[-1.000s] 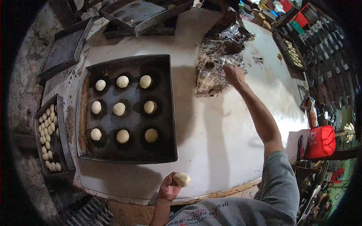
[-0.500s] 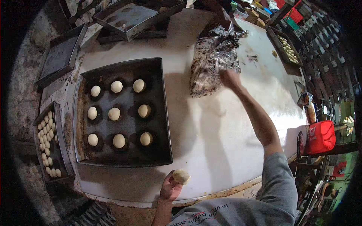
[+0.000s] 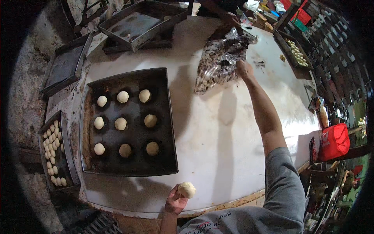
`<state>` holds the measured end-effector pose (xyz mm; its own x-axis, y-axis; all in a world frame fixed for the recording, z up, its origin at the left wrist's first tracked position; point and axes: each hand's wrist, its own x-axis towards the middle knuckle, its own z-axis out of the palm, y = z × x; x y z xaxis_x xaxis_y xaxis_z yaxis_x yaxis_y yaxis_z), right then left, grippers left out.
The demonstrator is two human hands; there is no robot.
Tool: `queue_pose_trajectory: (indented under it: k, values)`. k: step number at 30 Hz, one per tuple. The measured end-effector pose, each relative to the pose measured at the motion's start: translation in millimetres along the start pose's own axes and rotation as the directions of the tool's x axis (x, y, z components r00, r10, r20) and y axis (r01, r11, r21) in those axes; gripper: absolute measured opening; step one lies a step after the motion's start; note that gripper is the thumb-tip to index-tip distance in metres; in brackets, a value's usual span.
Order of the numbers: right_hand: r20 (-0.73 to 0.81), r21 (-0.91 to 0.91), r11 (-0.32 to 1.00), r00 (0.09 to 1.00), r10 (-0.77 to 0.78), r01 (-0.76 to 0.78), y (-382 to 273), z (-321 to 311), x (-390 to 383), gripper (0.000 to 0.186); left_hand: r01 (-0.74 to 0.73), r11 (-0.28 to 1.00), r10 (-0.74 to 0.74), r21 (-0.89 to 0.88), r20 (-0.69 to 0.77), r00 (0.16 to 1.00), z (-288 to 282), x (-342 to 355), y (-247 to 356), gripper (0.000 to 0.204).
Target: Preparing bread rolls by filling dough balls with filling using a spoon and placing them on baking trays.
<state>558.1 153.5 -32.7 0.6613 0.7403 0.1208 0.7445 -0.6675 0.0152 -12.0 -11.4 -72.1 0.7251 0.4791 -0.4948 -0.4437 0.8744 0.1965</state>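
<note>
My left hand (image 3: pixel 175 202) holds a pale round dough ball (image 3: pixel 187 189) just above the table's near edge. Further out, my right arm stretches across the table, and the closed fingers of my right hand (image 3: pixel 244 69) grip the right edge of a clear plastic bag (image 3: pixel 220 62) smeared with a dark brown filling. Left of my arms stands a large dark baking tray (image 3: pixel 134 168) with several dough balls (image 3: pixel 120 124) set apart in rows. Another person's hand (image 3: pixel 232 19) is at the far end of the bag.
A narrow tray (image 3: pixel 69 156) crowded with small dough balls sits at the left edge. Empty dark trays (image 3: pixel 64 66) and stacked trays (image 3: pixel 142 23) lie at the far left. Another filled tray (image 3: pixel 292 50) is at the far right, and a red bag (image 3: pixel 334 142) at the right edge.
My right hand has moved a little farther away along the bag's right edge, and the plastic has shifted. My left hand still holds the dough ball. The other person's hand shows more clearly.
</note>
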Motion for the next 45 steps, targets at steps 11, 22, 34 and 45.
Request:
queue_pose_trajectory:
  k: [11,22,34,45]
  values:
    - [0.044,0.092,0.920,0.922,-0.385,0.380,-27,-27,-73,0.008,-0.040,0.988,0.035,0.148,0.042,0.999,12,7,-7,0.044]
    - [0.125,0.837,0.542,0.938,-0.322,0.075,-44,-130,-317,0.011,0.022,0.996,-0.029,0.081,0.097,0.995,104,56,-1,0.031]
    - [-0.311,0.616,0.406,0.682,-0.662,0.675,-52,-118,-410,0.031,0.026,0.929,-0.071,0.369,0.109,0.992,84,-28,-7,0.033]
    - [-0.046,0.917,0.385,0.986,-0.162,0.106,-170,-25,-461,0.012,-0.438,0.878,0.432,0.195,0.076,0.899,7,-119,-17,0.035]
